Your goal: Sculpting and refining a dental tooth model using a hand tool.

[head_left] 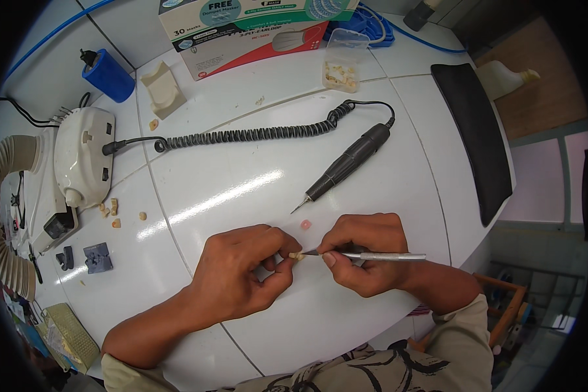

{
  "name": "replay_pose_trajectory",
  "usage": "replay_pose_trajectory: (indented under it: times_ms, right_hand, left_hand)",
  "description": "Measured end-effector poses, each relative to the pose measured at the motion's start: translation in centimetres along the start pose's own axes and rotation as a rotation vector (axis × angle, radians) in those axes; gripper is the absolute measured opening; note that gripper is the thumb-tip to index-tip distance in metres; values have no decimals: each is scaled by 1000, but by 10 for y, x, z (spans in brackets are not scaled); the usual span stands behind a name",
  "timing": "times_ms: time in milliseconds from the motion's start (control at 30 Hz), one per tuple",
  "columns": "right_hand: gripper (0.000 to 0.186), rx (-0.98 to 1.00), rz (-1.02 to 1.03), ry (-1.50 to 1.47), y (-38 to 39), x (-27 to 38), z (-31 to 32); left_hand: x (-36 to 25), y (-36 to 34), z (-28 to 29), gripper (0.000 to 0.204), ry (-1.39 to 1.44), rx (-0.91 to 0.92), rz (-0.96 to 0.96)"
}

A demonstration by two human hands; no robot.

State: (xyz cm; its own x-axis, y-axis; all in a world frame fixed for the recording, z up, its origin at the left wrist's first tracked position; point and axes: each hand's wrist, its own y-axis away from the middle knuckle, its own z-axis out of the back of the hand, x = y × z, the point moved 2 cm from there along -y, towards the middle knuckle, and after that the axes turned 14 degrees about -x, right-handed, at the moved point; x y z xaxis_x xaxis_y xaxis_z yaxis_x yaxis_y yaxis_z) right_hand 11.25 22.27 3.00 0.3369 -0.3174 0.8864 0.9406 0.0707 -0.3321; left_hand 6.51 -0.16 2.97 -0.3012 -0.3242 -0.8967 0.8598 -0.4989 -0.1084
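Observation:
Between the thumb and fingertips of my left hand (pixel 242 269) sits a small cream-yellow piece (pixel 296 255), tooth-like in size and colour and partly covered by the fingers. My right hand (pixel 369 245) grips a craft knife (pixel 398 256) like a pen, its silver handle pointing right. The blade's tip meets or nearly meets the piece; contact is too small to make out. Just beyond both hands lies a small pink piece (pixel 306 224) on the white tiled table (pixel 242 353). Farther off, a black rotary handpiece (pixel 349 162) rests with its thin bur toward my hands.
A coiled cord (pixel 255 134) joins the handpiece to a white control unit (pixel 85 157). Small cream pieces (pixel 114 206) and grey blocks (pixel 98 258) lie at left. Behind stand a blue bottle (pixel 110 75), mask boxes (pixel 255 55) and a clear box (pixel 341 68). A black mat (pixel 470 137) lies right.

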Motion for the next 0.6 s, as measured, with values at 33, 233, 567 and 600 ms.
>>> replay_pose_trajectory:
  times_ms: [33, 233, 567, 600]
  right_hand:
    - [8, -5, 3, 12, 0, 0, 0]
    - [8, 8, 21, 29, 0, 0, 0]
    - [7, 31, 6, 46, -1, 1, 3]
    - [7, 31, 6, 46, -1, 0, 2]
  left_hand:
    - [0, 0, 0, 20, 0, 1, 7]
    - [2, 0, 0, 20, -1, 9, -6]
    - [2, 2, 0, 20, 25, -18, -7]
    - [3, 2, 0, 20, 28, -18, -6]
